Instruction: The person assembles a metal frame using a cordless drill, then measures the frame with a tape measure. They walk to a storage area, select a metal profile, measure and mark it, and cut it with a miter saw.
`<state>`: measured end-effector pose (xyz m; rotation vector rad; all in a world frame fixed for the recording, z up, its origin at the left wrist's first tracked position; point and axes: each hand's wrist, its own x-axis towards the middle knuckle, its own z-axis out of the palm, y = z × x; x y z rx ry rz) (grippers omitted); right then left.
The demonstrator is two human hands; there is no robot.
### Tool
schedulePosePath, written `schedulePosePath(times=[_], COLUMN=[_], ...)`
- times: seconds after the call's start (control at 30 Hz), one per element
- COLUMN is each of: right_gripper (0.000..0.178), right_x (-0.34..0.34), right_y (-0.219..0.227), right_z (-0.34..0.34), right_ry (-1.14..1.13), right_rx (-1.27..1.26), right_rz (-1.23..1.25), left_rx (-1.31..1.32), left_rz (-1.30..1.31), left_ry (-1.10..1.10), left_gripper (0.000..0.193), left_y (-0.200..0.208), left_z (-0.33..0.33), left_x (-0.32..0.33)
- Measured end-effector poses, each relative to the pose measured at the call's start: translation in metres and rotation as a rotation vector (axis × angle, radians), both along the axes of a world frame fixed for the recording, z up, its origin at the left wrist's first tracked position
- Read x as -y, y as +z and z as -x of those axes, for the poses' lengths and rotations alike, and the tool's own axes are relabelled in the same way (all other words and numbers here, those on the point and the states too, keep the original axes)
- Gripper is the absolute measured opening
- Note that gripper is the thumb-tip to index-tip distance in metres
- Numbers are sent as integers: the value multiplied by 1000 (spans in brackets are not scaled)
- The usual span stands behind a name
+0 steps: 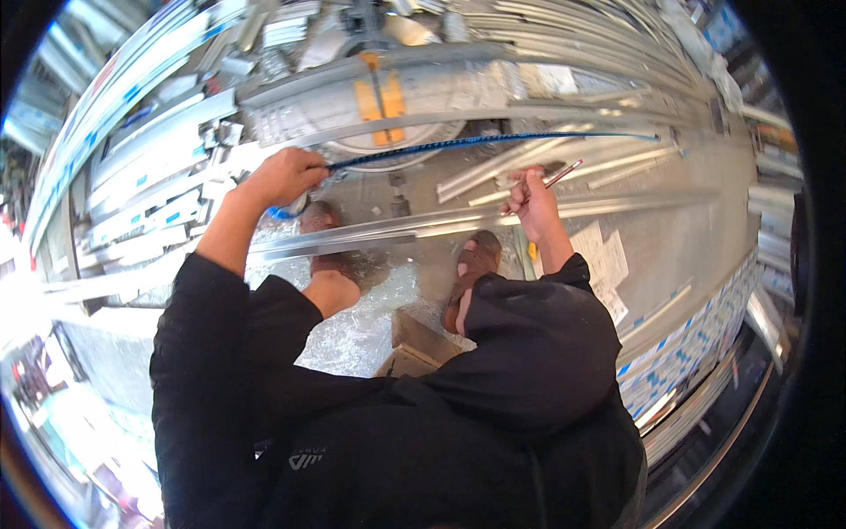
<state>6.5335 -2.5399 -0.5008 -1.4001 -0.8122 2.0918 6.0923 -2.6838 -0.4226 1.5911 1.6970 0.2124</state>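
My left hand (284,179) is closed on the near end of a blue tape measure blade (458,142). The blade stretches out to the right over the work area, close to a long silver metal profile (529,112). Below the same hand shows a blue and silver rounded object (285,212), partly hidden. Pinched in the fingers of my right hand (533,204) is a reddish pencil (564,173), its tip pointing up and to the right. Another long silver profile (441,222) runs crosswise in front of me, over my feet and under my right hand.
A saw table (308,84) with an orange slotted insert (379,101) stands ahead. Metal offcuts (181,128) lie piled at left, and long strips (573,35) at far right. Paper sheets (601,260) lie beside my right forearm. A cardboard box (419,339) sits between my legs.
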Motion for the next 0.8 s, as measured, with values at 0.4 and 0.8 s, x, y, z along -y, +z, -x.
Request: schedulePosePath(times=[0.4, 0.8], right_gripper=[30, 63], right_x=[63, 120], right_y=[39, -9], right_z=[-92, -117], right_ry=[-351, -270], right_rx=[-76, 240], right_rz=[-66, -116], left_rx=[468, 758], left_rz=[445, 312], left_ry=[-170, 340], left_gripper=[30, 51], left_y=[39, -47], left_z=[-216, -419], left_x=[-59, -79])
